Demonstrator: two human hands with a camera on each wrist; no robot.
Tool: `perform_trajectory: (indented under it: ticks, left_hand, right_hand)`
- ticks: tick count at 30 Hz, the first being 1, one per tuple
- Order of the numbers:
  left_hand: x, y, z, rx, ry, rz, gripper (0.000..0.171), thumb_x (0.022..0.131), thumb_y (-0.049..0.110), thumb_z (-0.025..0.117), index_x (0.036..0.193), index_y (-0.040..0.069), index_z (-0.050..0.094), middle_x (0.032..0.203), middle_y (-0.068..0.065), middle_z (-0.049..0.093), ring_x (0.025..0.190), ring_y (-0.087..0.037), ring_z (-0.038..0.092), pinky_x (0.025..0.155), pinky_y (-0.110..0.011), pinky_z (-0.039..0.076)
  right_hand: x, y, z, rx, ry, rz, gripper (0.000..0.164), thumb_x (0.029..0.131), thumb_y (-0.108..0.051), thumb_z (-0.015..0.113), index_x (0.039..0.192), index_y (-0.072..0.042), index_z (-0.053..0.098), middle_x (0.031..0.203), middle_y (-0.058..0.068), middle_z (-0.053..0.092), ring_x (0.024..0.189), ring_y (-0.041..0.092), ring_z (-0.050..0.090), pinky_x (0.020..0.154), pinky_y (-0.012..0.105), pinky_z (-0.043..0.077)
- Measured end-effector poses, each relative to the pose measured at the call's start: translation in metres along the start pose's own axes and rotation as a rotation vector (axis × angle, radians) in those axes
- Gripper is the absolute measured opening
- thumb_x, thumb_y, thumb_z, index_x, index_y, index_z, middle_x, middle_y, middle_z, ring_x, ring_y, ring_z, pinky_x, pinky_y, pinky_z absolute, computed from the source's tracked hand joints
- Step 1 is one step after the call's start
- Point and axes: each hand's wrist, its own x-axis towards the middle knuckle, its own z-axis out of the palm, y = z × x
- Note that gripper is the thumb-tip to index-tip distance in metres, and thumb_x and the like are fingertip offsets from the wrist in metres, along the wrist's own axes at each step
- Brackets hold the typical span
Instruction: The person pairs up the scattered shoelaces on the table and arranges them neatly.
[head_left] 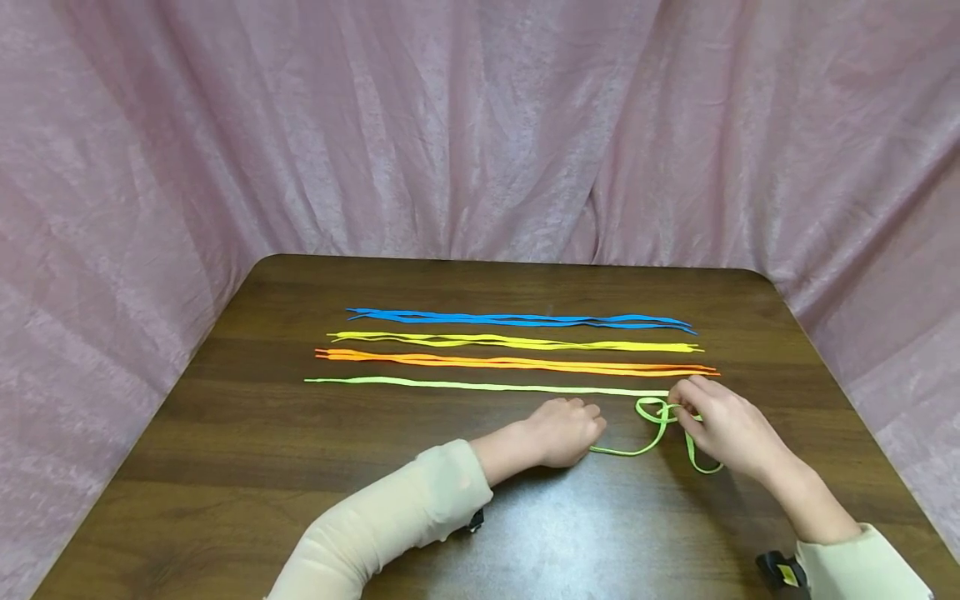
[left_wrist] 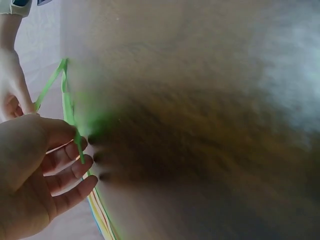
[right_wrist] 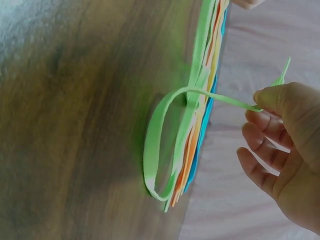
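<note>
Two stretches of light green shoelace show on the table. One straight green shoelace [head_left: 480,386] runs from left to right, its right end reaching my right hand. The other, a loose green shoelace [head_left: 633,453], curls in loops between my hands. My left hand [head_left: 566,432] pinches it near one end between thumb and fingers, low over the table; a short tip pokes past the fingers in the left wrist view. My right hand [head_left: 723,421] pinches the loose shoelace between thumb and index finger, its other fingers loosely bent. In the right wrist view a wide loop [right_wrist: 155,135] hangs from that pinch.
Behind the green shoelace lie orange shoelaces [head_left: 510,363], then yellow shoelaces [head_left: 510,340], then blue shoelaces [head_left: 510,320], all stretched side by side. They rest on a brown wooden table [head_left: 225,467] with rounded far corners. A pink curtain [head_left: 480,125] hangs around it.
</note>
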Motion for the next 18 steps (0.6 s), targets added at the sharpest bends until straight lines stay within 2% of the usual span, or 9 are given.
perform_trajectory:
  ticks: [6, 10, 14, 18]
  left_hand:
    - [-0.009, -0.006, 0.001, -0.036, 0.096, 0.011, 0.007, 0.088, 0.014, 0.052, 0.091, 0.018, 0.057, 0.082, 0.006, 0.058, 0.071, -0.01, 0.058, 0.05, -0.022, 0.041]
    - [-0.021, -0.014, 0.003, -0.072, 0.17, 0.017, 0.011, 0.09, 0.012, 0.051, 0.083, 0.018, 0.056, 0.074, 0.006, 0.055, 0.063, -0.008, 0.055, 0.046, -0.022, 0.039]
    - [-0.038, -0.025, 0.004, -0.122, 0.187, -0.005, 0.013, 0.09, 0.013, 0.052, 0.082, 0.019, 0.06, 0.076, 0.007, 0.057, 0.065, -0.007, 0.057, 0.05, -0.022, 0.042]
    - [-0.058, -0.039, 0.004, -0.159, 0.198, -0.043, 0.013, 0.091, 0.014, 0.053, 0.085, 0.019, 0.064, 0.08, 0.008, 0.06, 0.07, -0.007, 0.061, 0.053, -0.023, 0.046]
  right_hand:
    - [0.001, 0.002, -0.004, -0.005, 0.048, -0.009, 0.023, 0.067, 0.001, 0.067, 0.08, -0.016, 0.059, 0.074, -0.013, 0.049, 0.063, 0.001, 0.045, 0.053, 0.019, 0.037]
    - [0.002, 0.002, -0.006, -0.011, 0.06, -0.004, 0.024, 0.067, 0.001, 0.068, 0.083, -0.015, 0.059, 0.072, -0.014, 0.046, 0.061, -0.001, 0.04, 0.05, 0.018, 0.033]
    - [0.002, 0.003, -0.007, -0.019, 0.061, 0.017, 0.026, 0.067, 0.001, 0.068, 0.086, -0.014, 0.059, 0.073, -0.013, 0.048, 0.061, 0.0, 0.042, 0.049, 0.023, 0.037]
    - [0.001, 0.006, -0.009, -0.025, 0.071, 0.02, 0.025, 0.067, 0.002, 0.065, 0.083, -0.016, 0.056, 0.074, -0.013, 0.05, 0.061, 0.001, 0.043, 0.051, 0.023, 0.037]
